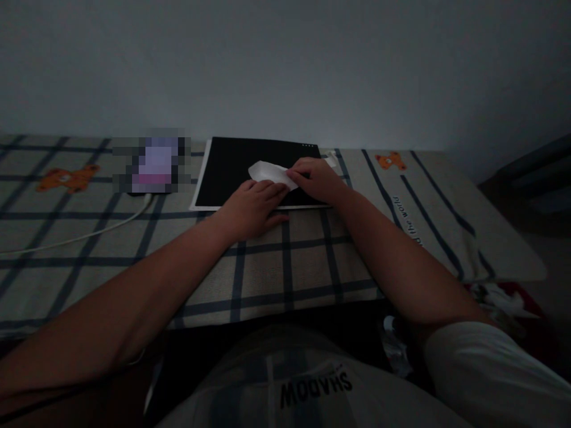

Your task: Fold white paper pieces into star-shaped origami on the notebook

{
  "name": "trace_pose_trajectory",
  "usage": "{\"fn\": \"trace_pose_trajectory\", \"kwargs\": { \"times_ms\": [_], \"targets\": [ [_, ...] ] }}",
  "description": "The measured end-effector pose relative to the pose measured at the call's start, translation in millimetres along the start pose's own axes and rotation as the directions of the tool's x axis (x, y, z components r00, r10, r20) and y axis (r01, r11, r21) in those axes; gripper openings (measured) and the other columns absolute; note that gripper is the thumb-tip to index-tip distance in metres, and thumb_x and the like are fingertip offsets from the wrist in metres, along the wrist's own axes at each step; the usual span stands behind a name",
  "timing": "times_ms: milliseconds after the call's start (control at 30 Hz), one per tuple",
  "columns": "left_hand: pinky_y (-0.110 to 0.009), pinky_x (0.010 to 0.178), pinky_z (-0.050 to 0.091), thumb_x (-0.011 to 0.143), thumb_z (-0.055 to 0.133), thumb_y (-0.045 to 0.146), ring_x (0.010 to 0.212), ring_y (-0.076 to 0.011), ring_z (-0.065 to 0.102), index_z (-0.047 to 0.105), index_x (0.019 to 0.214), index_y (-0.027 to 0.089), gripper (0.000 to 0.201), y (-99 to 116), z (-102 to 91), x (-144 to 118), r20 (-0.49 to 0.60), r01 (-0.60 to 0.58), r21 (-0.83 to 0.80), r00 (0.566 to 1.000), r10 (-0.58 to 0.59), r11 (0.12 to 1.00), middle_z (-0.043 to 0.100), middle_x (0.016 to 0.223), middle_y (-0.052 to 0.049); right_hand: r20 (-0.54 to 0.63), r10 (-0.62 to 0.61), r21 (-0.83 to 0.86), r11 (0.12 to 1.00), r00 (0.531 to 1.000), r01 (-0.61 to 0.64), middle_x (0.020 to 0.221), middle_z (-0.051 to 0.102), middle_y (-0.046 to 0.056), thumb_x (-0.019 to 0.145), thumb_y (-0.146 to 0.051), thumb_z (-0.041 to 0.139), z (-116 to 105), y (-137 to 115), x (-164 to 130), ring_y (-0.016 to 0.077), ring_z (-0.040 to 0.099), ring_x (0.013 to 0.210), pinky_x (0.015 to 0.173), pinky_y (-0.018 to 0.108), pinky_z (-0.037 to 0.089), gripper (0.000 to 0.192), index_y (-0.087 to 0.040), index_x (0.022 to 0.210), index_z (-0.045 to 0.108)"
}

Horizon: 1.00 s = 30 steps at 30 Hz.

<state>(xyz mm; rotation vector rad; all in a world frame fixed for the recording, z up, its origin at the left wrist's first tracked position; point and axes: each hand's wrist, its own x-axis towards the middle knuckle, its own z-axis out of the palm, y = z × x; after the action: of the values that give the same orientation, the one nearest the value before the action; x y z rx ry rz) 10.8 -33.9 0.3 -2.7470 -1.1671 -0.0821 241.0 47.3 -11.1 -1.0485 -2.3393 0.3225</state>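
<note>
The white paper (271,173) is lying on the black board (232,169), toward the board's right half, and I am pressing it there with both hands. My left hand (252,205) is resting flat at the board's near edge, fingers spread and open, with the fingertips holding down the paper's near side. My right hand (316,178) is curling over the paper's right end, pinching it between thumb and fingers. I judge this to be a folding step, with a crease being formed. The next move calls for keeping the left fingers steady while the right hand is drawing the flap over evenly. Left of the board, a blurred device and its white cable (89,235) are lying on the checked bedsheet (289,267).
</note>
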Motion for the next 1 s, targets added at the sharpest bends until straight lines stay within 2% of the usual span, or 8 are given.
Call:
{"fn": "trace_pose_trajectory", "kwargs": {
  "times_ms": [167,367,500,633,833,1000],
  "targets": [
    [-0.047,0.116,0.038,0.114,0.043,0.054,0.147,-0.0352,0.055,0.047,0.168,0.012,0.068,6,-4.2,2,0.051,0.022,0.002,0.998,-0.022,1.0,0.056,0.169,-0.015,-0.016,-0.013,0.039,0.999,1.0,0.014,0.095,0.077,0.009,0.104,-0.036,0.054,1,0,0,0.0224,0.067,0.094,0.089,0.037,0.05,0.035,-0.018,0.085,0.078],
    [-0.05,0.11,0.04,0.111,0.044,0.062,0.14,-0.0394,0.056,0.05,0.166,0.01,0.076,7,-3.8,1,0.043,0.026,0.004,0.999,-0.026,1.0,0.049,0.173,-0.014,0.028,0.016,0.025,1.0,0.999,-0.017,0.094,0.078,0.008,0.106,-0.036,0.052,-2,-2,-1,0.022,0.069,0.093,0.089,0.036,0.05,0.037,-0.018,0.087,0.079],
    [-0.052,0.112,0.038,0.11,0.045,0.063,0.14,-0.0405,0.055,0.049,0.166,0.009,0.077,7,-2.9,2,0.034,0.019,-0.001,0.999,-0.019,1.0,0.05,0.173,-0.014,0.046,0.074,-0.128,0.989,0.996,-0.067,0.096,0.08,0.01,0.108,-0.04,0.052,-9,-9,-2,0.023,0.069,0.092,0.086,0.036,0.048,0.042,-0.016,0.091,0.082],
    [-0.053,0.112,0.039,0.11,0.045,0.063,0.141,-0.0415,0.054,0.049,0.166,0.008,0.078,8,-3.7,2,0.05,0.029,-0.008,0.998,-0.029,1.0,0.05,0.173,-0.015,0.02,0.169,-0.329,0.932,0.985,-0.153,0.098,0.081,0.011,0.104,-0.048,0.06,-19,-26,-5,0.0257,0.068,0.093,0.08,0.038,0.043,0.041,-0.018,0.091,0.084],
    [-0.052,0.115,0.037,0.109,0.046,0.064,0.143,-0.0413,0.054,0.048,0.167,0.013,0.077,7,-3.2,1,0.03,0.033,-0.039,0.999,-0.032,0.999,0.051,0.172,-0.016,0.055,0.255,-0.45,0.87,0.965,-0.204,0.101,0.083,0.011,0.099,-0.037,0.062,-22,-48,-5,0.0273,0.069,0.091,0.075,0.037,0.042,0.03,-0.02,0.098,0.086],
    [-0.053,0.117,0.037,0.107,0.05,0.067,0.145,-0.0429,0.051,0.048,0.167,0.011,0.082,10,-5.1,1,0.051,0.062,-0.057,0.997,-0.059,0.996,0.048,0.174,-0.017,0.09,0.258,-0.531,0.83,0.962,-0.173,0.105,0.083,0.014,0.1,-0.035,0.063,-25,-56,-2,0.0297,0.072,0.095,0.081,0.04,0.047,0.03,-0.018,0.102,0.087]
  ]
}}
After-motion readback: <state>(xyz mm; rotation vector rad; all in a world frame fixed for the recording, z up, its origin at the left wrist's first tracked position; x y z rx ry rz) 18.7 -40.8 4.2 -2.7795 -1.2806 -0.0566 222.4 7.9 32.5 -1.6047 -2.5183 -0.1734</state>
